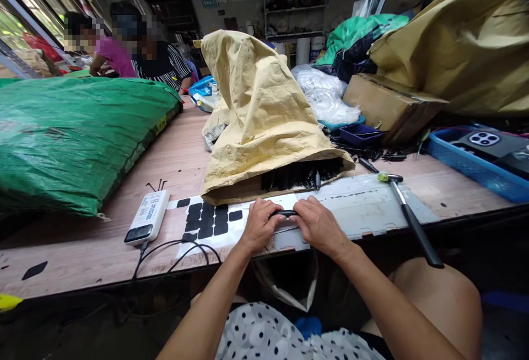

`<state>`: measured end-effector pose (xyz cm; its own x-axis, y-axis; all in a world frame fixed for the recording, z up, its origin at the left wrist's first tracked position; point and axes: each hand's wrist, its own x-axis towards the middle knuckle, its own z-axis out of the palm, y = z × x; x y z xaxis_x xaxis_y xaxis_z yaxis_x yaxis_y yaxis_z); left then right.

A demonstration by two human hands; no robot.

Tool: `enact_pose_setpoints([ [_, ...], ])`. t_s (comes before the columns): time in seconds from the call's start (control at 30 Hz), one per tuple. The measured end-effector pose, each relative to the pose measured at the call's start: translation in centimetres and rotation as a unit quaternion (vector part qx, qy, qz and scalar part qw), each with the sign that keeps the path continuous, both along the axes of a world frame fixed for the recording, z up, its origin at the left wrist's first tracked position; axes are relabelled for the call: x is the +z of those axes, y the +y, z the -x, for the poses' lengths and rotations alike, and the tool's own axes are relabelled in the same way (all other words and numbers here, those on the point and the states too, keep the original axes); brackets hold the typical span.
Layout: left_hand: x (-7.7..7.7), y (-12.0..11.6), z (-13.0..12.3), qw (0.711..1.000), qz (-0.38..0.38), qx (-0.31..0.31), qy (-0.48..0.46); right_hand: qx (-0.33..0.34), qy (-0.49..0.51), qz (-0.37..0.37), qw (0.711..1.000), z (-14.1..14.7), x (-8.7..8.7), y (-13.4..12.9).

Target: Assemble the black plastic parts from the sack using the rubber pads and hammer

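Between my two hands, just above the table's front edge, is a small black cylindrical part (285, 213). My left hand (261, 221) pinches its left end and my right hand (316, 223) pinches its right end, fingers closed on both sides. Its exact kind is too small to tell. Right behind my hands lies a tan woven sack (264, 112), its mouth toward me, with many similar black parts (293, 177) inside. A sheet of black rounded stickers (206, 221) lies left of my left hand. Under my hands is a pale grey board (351, 205).
A hammer (409, 216) with a black handle overhangs the front edge at right. To the left are a white power bank (149, 216) with a cable and a full green sack (82, 134). A blue tray (467, 164) and cardboard box (388, 101) stand right. Two people sit at the far left.
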<state>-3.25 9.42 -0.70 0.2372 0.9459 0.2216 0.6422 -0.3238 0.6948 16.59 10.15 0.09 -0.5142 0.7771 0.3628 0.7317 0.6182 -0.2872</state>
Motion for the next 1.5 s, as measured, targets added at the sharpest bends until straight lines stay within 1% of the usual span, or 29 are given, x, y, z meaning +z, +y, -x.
enact_pose_setpoints([
  [0.13, 0.0, -0.1, 0.0, 1.0, -0.006, 0.009, -0.014, 0.016, 0.068, 0.041, 0.997, 0.0, -0.8, 0.3],
  [0.23, 0.0, -0.3, -0.2, 0.999, -0.026, 0.023, -0.007, 0.024, 0.105, 0.075, 0.991, -0.2, -0.7, 0.3],
  [0.33, 0.1, -0.5, -0.3, 0.998, -0.05, 0.039, 0.006, 0.014, 0.096, 0.09, 0.991, -0.3, -0.4, 0.0],
  [0.43, 0.1, -0.6, -0.4, 0.997, -0.06, 0.048, 0.017, -0.009, 0.063, 0.083, 0.995, 0.0, -0.2, 0.0],
  [0.53, 0.0, -0.5, -0.5, 0.996, -0.058, 0.057, 0.034, -0.022, 0.048, 0.079, 0.995, 0.2, -0.1, 0.0],
  [0.67, -0.3, -0.4, -0.5, 0.995, -0.05, 0.058, 0.057, -0.025, 0.05, 0.098, 0.994, 0.0, 0.1, 0.0],
  [0.77, -0.4, -0.3, -0.4, 0.995, -0.057, 0.059, 0.057, -0.031, 0.06, 0.1, 0.993, 0.1, 0.0, 0.0],
  [0.9, -0.4, -0.3, -0.2, 0.996, -0.063, 0.039, 0.052, -0.043, 0.088, 0.081, 0.992, 1.0, -0.5, 0.2],
  [1.0, -0.4, -0.2, 0.0, 0.996, -0.06, 0.04, 0.049, -0.057, 0.099, 0.067, 0.991, 1.6, -0.6, 0.3],
  [1.07, -0.5, -0.2, -0.1, 0.996, -0.06, 0.046, 0.051, -0.058, 0.106, 0.076, 0.99, 1.6, -0.5, 0.5],
  [1.17, -0.6, -0.1, -0.2, 0.996, -0.059, 0.044, 0.056, -0.028, 0.134, 0.117, 0.984, 0.7, -0.3, 0.8],
  [1.23, -0.6, 0.1, -0.3, 0.996, -0.06, 0.041, 0.05, -0.01, 0.186, 0.15, 0.971, -0.2, -0.3, 0.9],
  [1.27, -0.6, 0.1, -0.3, 0.996, -0.063, 0.044, 0.04, -0.013, 0.227, 0.166, 0.96, -0.6, -0.4, 1.0],
  [1.37, -0.1, 0.1, 0.0, 0.995, -0.081, 0.065, -0.006, -0.049, 0.369, 0.204, 0.906, -1.7, -0.8, 1.3],
  [1.43, 0.7, -0.7, 0.1, 0.992, -0.1, 0.065, -0.035, -0.065, 0.436, 0.216, 0.871, -2.1, -1.1, 1.4],
  [1.47, 1.2, -1.5, 0.0, 0.992, -0.107, 0.052, -0.042, -0.067, 0.455, 0.221, 0.86, -2.2, -1.1, 1.5],
  [1.5, 1.6, -2.5, -0.3, 0.993, -0.107, 0.024, -0.042, -0.066, 0.466, 0.225, 0.853, -2.3, -1.2, 1.5],
])
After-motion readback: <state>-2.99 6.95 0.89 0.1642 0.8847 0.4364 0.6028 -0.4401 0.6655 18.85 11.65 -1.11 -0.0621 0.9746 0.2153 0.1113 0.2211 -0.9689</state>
